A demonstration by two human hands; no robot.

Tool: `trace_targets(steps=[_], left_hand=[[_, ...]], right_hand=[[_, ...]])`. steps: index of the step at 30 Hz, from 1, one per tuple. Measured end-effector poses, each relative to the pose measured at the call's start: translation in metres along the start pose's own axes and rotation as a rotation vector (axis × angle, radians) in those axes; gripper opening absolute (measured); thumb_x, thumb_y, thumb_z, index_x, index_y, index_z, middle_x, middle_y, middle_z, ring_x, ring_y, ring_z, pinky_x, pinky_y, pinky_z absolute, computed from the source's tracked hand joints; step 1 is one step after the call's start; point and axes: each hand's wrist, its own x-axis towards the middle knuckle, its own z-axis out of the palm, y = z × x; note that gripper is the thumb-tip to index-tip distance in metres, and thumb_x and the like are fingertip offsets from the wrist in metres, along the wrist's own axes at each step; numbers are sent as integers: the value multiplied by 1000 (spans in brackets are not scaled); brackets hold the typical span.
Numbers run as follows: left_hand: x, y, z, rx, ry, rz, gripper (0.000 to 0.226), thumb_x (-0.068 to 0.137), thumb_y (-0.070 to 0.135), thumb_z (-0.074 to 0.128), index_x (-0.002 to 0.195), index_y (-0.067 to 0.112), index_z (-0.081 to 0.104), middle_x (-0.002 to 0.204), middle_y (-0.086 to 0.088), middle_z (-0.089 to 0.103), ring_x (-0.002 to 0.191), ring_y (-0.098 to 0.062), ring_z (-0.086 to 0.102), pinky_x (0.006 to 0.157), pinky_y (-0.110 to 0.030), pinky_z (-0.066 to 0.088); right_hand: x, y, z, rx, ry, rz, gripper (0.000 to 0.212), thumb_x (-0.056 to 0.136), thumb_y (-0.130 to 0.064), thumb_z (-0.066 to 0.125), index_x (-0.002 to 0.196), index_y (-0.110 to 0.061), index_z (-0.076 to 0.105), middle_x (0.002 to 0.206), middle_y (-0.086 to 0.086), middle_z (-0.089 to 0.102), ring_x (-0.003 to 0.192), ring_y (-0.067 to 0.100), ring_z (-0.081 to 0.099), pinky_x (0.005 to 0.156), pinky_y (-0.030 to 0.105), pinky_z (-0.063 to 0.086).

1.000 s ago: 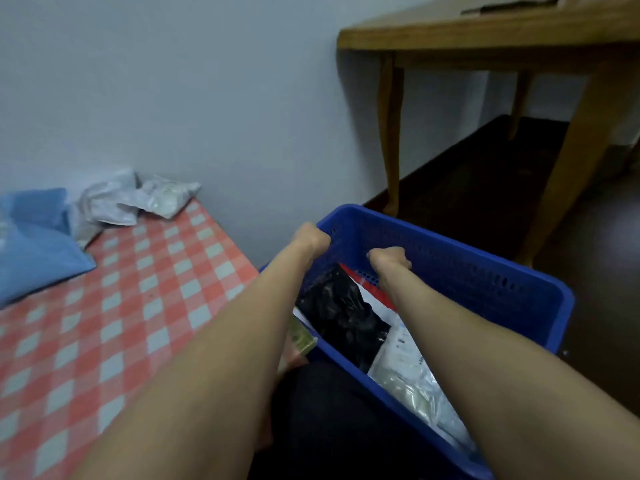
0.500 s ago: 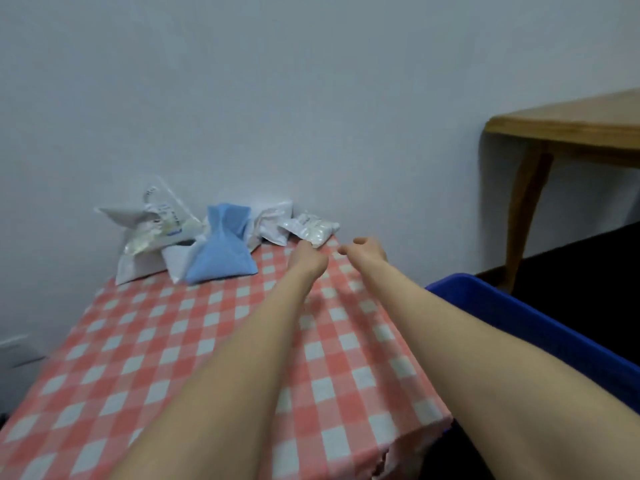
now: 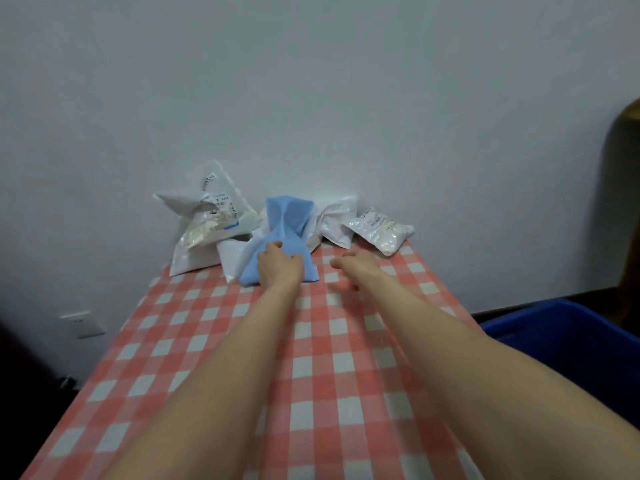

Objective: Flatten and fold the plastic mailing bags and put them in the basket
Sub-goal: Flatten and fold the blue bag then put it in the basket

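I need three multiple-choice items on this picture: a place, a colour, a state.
1. Where is the dark blue plastic basket?
A) right of the red-checked table
B) on that table
C) behind the bags
2. What colour is the plastic mailing bag under the left hand?
A) black
B) light blue
C) red
3. The right hand is:
A) gripping a white bag
B) open, empty
C) inside the basket
Key: 1A, it shows at the right edge; 2B, the hand rests on blue plastic; 3B, its fingers hold nothing.
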Motion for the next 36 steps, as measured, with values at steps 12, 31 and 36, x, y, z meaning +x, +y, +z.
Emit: trace_targets(steps=[12, 31, 36], left_hand=[[81, -11, 3, -10, -20, 89, 72, 91, 33, 54, 149, 6, 21, 153, -13, 28, 140, -28, 29, 111, -37, 26], [29, 24, -38, -186, 358, 168, 36, 96, 32, 41, 124, 11, 50, 127, -9, 51, 117, -27, 48, 95, -39, 38], [7, 31, -43, -168, 222, 170, 58, 93, 43, 46, 141, 12, 37, 142, -10, 40, 131, -27, 38, 107, -42, 32]], right_hand=[[55, -8, 64, 88, -60, -37, 25, 87, -23, 63, 69, -22, 47, 72, -1, 53, 62, 18, 55, 44, 21, 38], [-12, -35, 4, 189, -26, -71, 29, 82, 2, 57, 109, 0, 68, 90, 8, 70, 76, 16, 59, 54, 20, 42], [-48, -24, -43, 47, -52, -95, 20, 91, 1, 48, 99, -7, 65, 69, -3, 54, 62, 7, 47, 49, 13, 38]])
